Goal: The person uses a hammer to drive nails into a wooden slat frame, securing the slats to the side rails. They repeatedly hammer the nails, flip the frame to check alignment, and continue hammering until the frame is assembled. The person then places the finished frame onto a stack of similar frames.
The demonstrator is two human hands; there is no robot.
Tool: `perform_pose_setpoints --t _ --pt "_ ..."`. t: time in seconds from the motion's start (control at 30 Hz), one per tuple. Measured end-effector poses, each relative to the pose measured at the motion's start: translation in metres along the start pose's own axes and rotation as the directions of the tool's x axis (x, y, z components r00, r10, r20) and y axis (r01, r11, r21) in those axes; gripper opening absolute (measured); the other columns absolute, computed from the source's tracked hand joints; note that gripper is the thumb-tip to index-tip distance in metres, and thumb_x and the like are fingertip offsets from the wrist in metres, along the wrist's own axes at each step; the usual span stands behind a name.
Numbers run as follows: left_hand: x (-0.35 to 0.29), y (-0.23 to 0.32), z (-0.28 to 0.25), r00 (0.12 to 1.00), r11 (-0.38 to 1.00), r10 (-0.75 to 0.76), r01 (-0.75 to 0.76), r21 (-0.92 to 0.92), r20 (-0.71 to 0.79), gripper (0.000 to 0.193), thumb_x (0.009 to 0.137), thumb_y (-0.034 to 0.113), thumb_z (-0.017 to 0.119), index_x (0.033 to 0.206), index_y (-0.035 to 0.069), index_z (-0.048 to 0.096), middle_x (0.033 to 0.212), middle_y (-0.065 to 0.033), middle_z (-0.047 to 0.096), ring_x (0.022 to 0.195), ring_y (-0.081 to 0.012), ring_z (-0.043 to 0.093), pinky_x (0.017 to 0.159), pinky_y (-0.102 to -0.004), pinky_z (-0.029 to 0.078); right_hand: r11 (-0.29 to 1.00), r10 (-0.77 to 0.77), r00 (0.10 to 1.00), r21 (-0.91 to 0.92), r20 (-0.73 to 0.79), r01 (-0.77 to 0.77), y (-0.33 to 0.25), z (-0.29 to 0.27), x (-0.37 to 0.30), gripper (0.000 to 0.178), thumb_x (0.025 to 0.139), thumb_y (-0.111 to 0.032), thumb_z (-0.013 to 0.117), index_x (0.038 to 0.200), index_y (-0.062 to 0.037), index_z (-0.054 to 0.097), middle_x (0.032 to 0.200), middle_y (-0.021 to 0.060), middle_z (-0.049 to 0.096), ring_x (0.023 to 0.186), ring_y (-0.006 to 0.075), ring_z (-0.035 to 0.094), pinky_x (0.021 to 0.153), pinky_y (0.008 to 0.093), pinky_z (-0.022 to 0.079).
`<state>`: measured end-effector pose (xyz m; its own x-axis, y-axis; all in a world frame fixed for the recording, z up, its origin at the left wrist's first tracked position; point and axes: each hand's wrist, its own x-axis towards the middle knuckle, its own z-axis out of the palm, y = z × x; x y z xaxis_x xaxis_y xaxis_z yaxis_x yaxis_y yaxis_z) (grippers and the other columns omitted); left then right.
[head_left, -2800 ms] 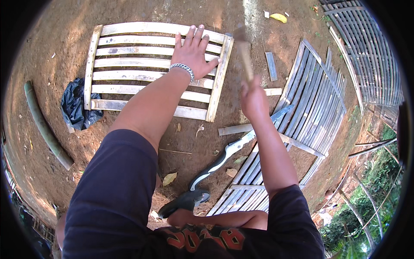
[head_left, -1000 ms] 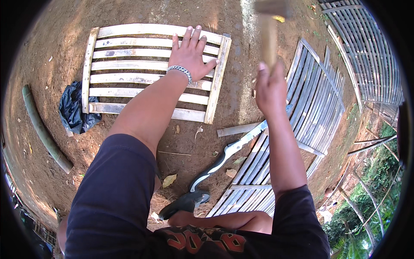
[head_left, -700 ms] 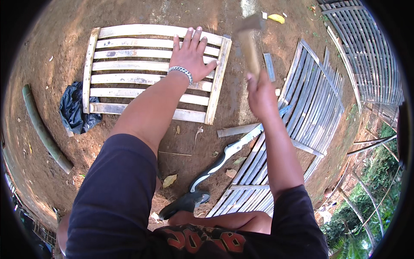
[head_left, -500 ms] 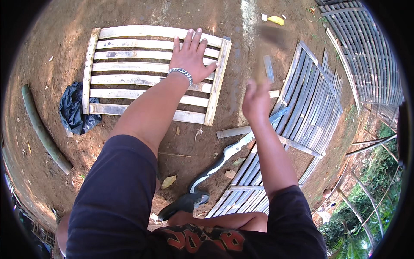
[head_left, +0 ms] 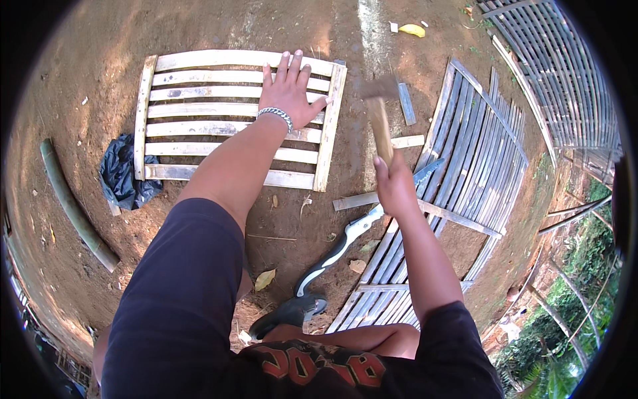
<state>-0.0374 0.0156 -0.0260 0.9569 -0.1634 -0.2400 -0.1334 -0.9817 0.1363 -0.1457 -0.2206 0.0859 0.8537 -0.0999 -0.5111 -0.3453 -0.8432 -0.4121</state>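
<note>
My left hand (head_left: 289, 94) lies with spread fingers on the upper right part of a pale bamboo slat frame (head_left: 199, 110), which rests on the dirt. A chain bracelet circles that wrist. In my right hand (head_left: 397, 187) is a hammer (head_left: 381, 126), gripped by its wooden handle. Its dark head, slightly blurred, is raised just right of the frame's right-hand crosspiece. Beneath my right wrist lies a handsaw (head_left: 359, 226) with a black and white handle; my hand and forearm hide part of its blade.
A larger grey bamboo slat panel (head_left: 458, 153) lies at right, with another panel (head_left: 555, 73) beyond it. Loose strips, such as a short grey one (head_left: 407, 104), lie nearby. A black plastic bag (head_left: 123, 174) and a green bamboo length (head_left: 72, 206) are at left.
My right hand has swung the hammer leftward, and its head now hangs closer to the frame's right side. My left hand stays flat on the slats. The view has shifted slightly.
</note>
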Motion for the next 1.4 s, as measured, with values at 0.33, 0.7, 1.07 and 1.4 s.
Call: perform_pose_setpoints --t 0.33,0.7,1.07,1.4 --pt "0.049 -0.023 -0.039 0.989 0.99 0.13 -0.133 0.036 0.068 0.061 0.097 0.042 0.062 0.147 0.011 0.049 0.145 -0.0127 0.054 0.14 -0.0274 0.04 0.118 -0.0593 0.021 0.781 0.399 0.91 0.478 0.113 -0.402 0.064 -0.021 -0.203 0.022 0.107 -0.023 0.053 0.113 -0.0021 0.049 0.067 0.0045 0.054 0.052 0.0133 0.056 0.046 0.0311 0.045" --pt "0.021 -0.074 -0.269 0.948 0.901 0.272 -0.192 -0.389 0.164 0.053 0.104 0.046 0.054 0.137 0.004 0.056 0.118 -0.0177 0.07 0.095 -0.0215 0.072 0.079 -0.0358 0.061 0.685 0.343 0.931 0.645 0.124 -0.338 0.063 -0.02 -0.238 0.025 0.106 -0.024 0.055 0.114 -0.0012 0.048 0.069 0.004 0.056 0.051 0.013 0.056 0.046 0.0304 0.046" --pt "-0.079 -0.172 -0.325 0.835 0.028 -0.526 -0.17 -0.985 -0.159 0.029 0.11 0.016 0.033 0.127 -0.004 0.047 0.103 -0.0185 0.065 0.087 -0.0241 0.067 0.08 -0.0401 0.062 0.552 0.289 0.952 0.796 0.099 -0.25 0.058 -0.022 -0.221 0.026 0.107 -0.026 0.054 0.117 -0.0028 0.047 0.072 0.0052 0.056 0.051 0.014 0.056 0.045 0.0306 0.048" --pt "-0.148 -0.163 -0.022 0.53 -0.564 -0.768 -0.295 -0.771 0.359 0.038 0.112 0.024 0.027 0.14 0.002 0.037 0.128 -0.0239 0.06 0.109 -0.0354 0.066 0.099 -0.0562 0.056 0.558 0.376 0.901 0.723 0.216 -0.407 0.076 0.014 -0.253 0.027 0.106 -0.026 0.056 0.117 -0.0035 0.047 0.071 0.0055 0.054 0.051 0.0152 0.055 0.045 0.0321 0.047"
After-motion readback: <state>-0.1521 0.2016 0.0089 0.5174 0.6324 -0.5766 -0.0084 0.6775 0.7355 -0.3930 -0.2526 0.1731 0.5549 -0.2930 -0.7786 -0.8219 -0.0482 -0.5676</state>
